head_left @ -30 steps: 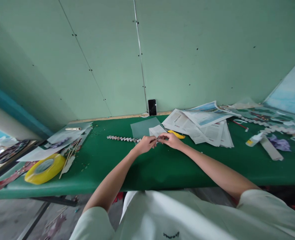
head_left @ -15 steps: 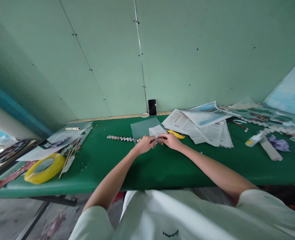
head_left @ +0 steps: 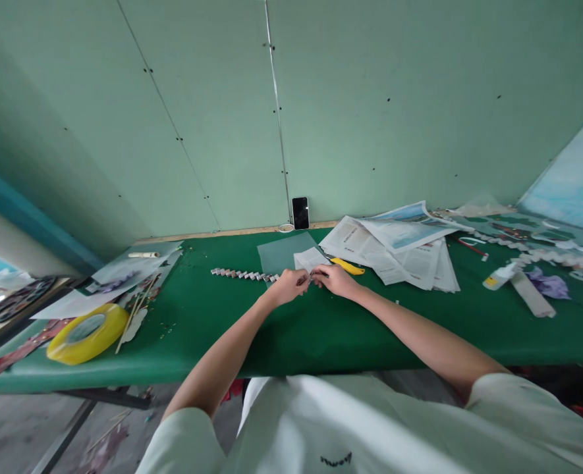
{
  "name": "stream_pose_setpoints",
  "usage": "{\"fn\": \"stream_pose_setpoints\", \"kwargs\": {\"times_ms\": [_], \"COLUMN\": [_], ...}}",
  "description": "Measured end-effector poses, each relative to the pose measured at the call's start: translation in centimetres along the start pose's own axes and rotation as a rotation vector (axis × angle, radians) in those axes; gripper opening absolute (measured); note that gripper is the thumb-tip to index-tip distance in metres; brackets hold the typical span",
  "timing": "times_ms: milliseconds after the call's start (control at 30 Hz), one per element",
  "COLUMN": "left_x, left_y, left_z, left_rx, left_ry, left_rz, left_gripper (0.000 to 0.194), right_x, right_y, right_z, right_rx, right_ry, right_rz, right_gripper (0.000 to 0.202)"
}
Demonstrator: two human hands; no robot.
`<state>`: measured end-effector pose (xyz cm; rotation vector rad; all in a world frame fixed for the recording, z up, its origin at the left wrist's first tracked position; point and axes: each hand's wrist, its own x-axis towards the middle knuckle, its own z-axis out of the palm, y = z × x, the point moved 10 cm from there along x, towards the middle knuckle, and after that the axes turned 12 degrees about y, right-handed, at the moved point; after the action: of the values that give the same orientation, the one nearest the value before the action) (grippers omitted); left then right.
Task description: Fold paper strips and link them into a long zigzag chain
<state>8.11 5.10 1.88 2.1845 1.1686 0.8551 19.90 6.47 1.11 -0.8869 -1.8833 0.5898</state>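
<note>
A zigzag folded-paper strip [head_left: 244, 274] lies on the green table and runs right to my left hand [head_left: 291, 287]. My left hand is closed on its right end. My right hand [head_left: 335, 279] meets it fingertip to fingertip, pinched on something small between the two hands that I cannot make out. Behind my hands are a small white sheet [head_left: 311, 258] and a translucent sheet [head_left: 281, 251]. A yellow-handled cutter [head_left: 348, 266] lies just beyond my right hand.
Printed papers [head_left: 404, 253] spread at back right. A phone [head_left: 300, 213] leans on the wall. Farther right are a glue bottle [head_left: 499, 276], a pale block [head_left: 533, 295] and a purple cloth [head_left: 551, 283]. At left lie a yellow tape roll [head_left: 88, 334] and thin sticks [head_left: 136, 315].
The fingers of my right hand have shifted slightly at the meeting point. Otherwise the hands and strip stay nearly where they were.
</note>
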Motion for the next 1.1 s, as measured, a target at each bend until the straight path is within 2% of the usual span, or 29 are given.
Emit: {"fn": "stream_pose_setpoints", "kwargs": {"times_ms": [233, 433, 633, 1100], "left_x": [-0.1, 0.1, 0.2, 0.2], "left_y": [0.4, -0.2, -0.7, -0.9], "left_z": [0.0, 0.0, -0.1, 0.1], "left_rx": [-0.017, -0.005, -0.03, -0.056], "left_ry": [-0.024, 0.001, 0.028, 0.016], "left_rz": [0.003, -0.02, -0.03, -0.058], "left_gripper": [0.021, 0.022, 0.022, 0.022], "right_x": [0.0, 0.1, 0.0, -0.1], "right_y": [-0.3, -0.9, -1.0, -1.2], "right_z": [-0.2, -0.6, -0.6, -0.7], "right_rx": [-0.031, -0.032, -0.039, -0.022], "right_ry": [0.01, 0.047, 0.023, 0.038], "right_rz": [-0.045, -0.062, -0.1, -0.092], "right_gripper": [0.031, 0.036, 0.034, 0.039]}}
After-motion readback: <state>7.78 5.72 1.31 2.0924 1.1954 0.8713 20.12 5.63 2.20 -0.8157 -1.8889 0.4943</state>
